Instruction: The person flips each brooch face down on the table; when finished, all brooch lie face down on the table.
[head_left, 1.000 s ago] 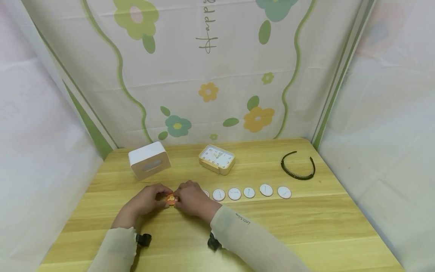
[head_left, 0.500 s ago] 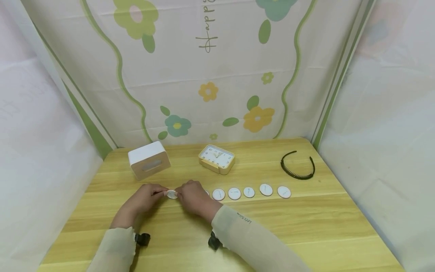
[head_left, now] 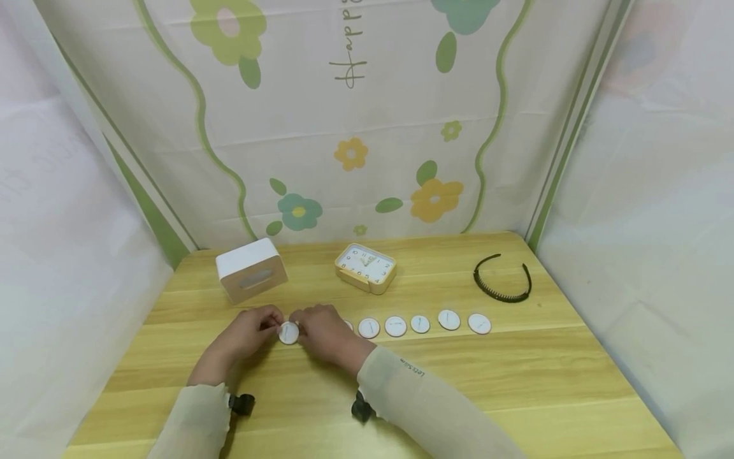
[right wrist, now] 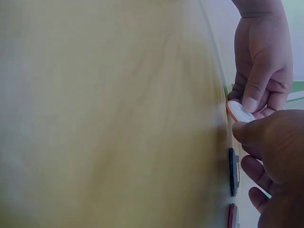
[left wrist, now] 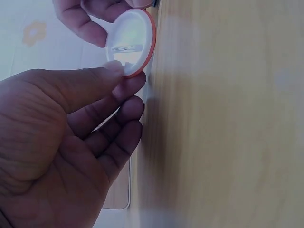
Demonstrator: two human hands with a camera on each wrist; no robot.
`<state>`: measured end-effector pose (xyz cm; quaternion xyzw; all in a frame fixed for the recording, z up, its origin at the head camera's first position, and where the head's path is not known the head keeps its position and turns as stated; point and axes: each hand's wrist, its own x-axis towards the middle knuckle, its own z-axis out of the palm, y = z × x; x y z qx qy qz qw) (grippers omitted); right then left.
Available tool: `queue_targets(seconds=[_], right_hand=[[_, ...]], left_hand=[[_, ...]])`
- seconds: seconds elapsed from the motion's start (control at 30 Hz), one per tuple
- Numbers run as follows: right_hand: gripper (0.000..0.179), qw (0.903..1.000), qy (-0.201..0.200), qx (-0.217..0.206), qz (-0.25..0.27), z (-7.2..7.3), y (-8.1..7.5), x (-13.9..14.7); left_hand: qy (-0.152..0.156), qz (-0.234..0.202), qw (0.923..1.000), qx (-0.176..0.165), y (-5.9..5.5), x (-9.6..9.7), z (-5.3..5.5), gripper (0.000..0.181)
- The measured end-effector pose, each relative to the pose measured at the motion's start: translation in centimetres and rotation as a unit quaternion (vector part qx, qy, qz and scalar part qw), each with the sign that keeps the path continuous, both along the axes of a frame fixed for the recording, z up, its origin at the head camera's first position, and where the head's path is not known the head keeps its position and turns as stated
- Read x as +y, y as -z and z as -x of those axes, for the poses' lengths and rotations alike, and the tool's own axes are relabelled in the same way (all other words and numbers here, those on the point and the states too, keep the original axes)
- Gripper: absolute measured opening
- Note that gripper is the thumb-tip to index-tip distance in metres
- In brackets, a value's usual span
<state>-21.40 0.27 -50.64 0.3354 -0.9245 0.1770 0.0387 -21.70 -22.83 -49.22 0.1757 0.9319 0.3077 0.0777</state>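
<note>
Between my two hands is a round pin-back badge, its white back turned up and a thin pin across it. An orange rim shows around it in the left wrist view. My left hand pinches the badge's left side with thumb and forefinger, the other fingers loosely bent. At the opposite edge, my right hand holds it with thumb and fingers, partly hidden in the head view. The left wrist view shows the badge tilted, close to the tabletop.
To the right runs a row of several badges, backs up; my right hand partly covers the nearest. Behind stand a white-topped tissue box and a yellow clock. A black headband lies at the right of the wooden table.
One second ago the badge showed its orange printed face. My hands have turned it over, so its white back now shows. The other things have stayed in place.
</note>
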Motion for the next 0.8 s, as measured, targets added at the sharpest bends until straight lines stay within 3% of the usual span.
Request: queue_targets(seconds=[0.33,0.8], right_hand=[[0.016,0.9999,-0.001,-0.013,0.007,-0.34,-0.34,0.2],[0.012,0.9998,-0.02,0.001,-0.009,0.44,0.38,0.26]], left_hand=[[0.007,-0.028,0.9992,-0.03,0.37,0.09,-0.14,0.023],[0.012,-0.01,0.9997,-0.02,0.15,0.43,-0.21,0.023]])
